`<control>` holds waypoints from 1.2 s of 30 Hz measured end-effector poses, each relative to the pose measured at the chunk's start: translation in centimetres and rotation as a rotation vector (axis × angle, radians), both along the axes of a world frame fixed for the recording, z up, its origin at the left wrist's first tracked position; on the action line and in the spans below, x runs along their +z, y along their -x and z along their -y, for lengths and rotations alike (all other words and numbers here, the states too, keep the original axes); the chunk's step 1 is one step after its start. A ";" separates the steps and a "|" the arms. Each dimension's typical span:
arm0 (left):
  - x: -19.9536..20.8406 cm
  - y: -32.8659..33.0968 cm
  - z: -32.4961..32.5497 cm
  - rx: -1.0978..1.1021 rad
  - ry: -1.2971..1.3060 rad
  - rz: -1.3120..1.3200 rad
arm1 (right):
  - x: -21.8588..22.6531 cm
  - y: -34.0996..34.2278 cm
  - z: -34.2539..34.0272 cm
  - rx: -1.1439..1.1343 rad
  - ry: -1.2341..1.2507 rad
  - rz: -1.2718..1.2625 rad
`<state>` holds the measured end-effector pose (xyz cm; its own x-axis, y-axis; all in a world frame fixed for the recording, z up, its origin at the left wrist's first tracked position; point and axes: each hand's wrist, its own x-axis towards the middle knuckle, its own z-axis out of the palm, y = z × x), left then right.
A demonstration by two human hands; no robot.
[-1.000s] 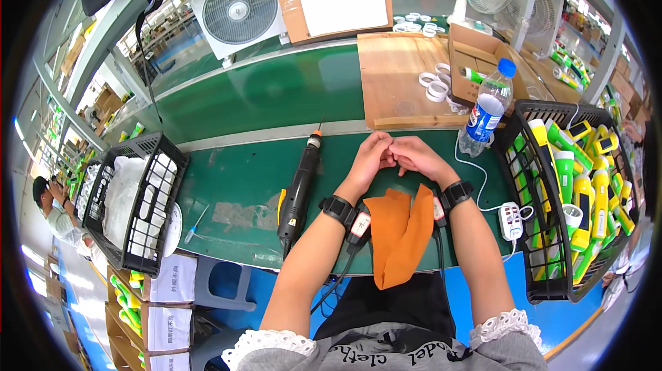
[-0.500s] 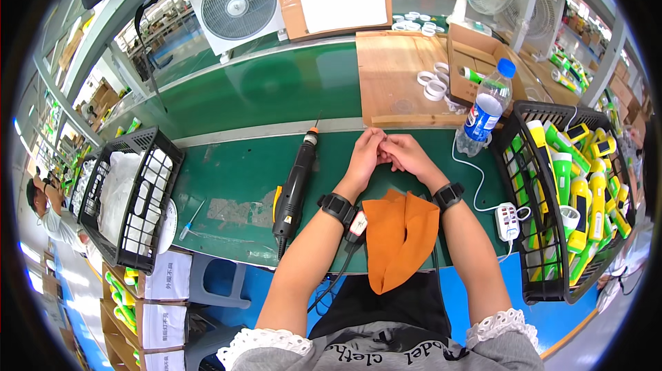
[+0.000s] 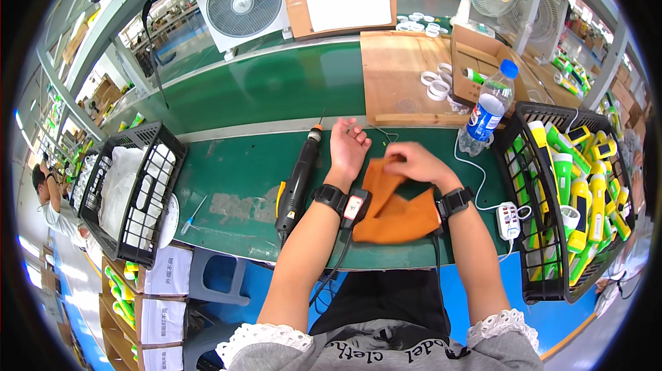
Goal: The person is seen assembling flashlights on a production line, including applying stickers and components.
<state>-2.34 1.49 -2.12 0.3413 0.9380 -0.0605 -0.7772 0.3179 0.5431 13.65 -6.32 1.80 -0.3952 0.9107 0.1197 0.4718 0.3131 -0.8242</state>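
Observation:
My left hand (image 3: pixel 349 150) is raised over the green worktop, palm turned up, with loosely curled fingers apart and nothing in them. An orange cloth (image 3: pixel 396 223) lies in folds between my forearms near the front edge. Its far corner is pinched in the fingers of my right hand (image 3: pixel 419 165). Just beyond my hands, a thin looped wire (image 3: pixel 387 134) rests on the worktop. A black electric screwdriver (image 3: pixel 300 178) with an orange collar lies left of my left hand. Both wrists wear black bands; a small white-and-black box (image 3: pixel 354 207) sits beside the left one.
At right stands a black crate (image 3: pixel 552 288) of yellow and green flashlights, beside a blue-capped bottle (image 3: pixel 483 119) and a white charging hub (image 3: pixel 508 221). Another black crate (image 3: pixel 141 233) and a small screwdriver (image 3: pixel 193 216) are at left. White rings (image 3: pixel 436 88) sit on a wooden board (image 3: pixel 389 74).
My hands, together before, have parted. The right one has come back and taken the orange cloth's corner, lifting it further onto the worktop. A looped wire now shows beyond them.

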 end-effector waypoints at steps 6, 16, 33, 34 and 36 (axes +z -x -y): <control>0.0 0.8 -0.7 0.101 -0.055 -0.015 | 1.1 1.4 0.3 -0.471 -0.628 0.063; -0.1 0.9 -0.9 0.115 -0.057 0.000 | -0.1 4.1 1.5 0.224 -0.009 -0.095; 0.6 2.0 -1.0 0.177 -0.064 0.001 | 0.2 5.1 2.0 0.067 -0.068 -0.119; 0.6 2.0 -1.0 0.175 -0.065 0.002 | 0.6 5.1 2.2 0.006 -0.056 -0.121; 0.7 2.1 -1.0 0.167 -0.048 0.027 | -0.5 5.3 1.7 0.058 -0.147 -0.162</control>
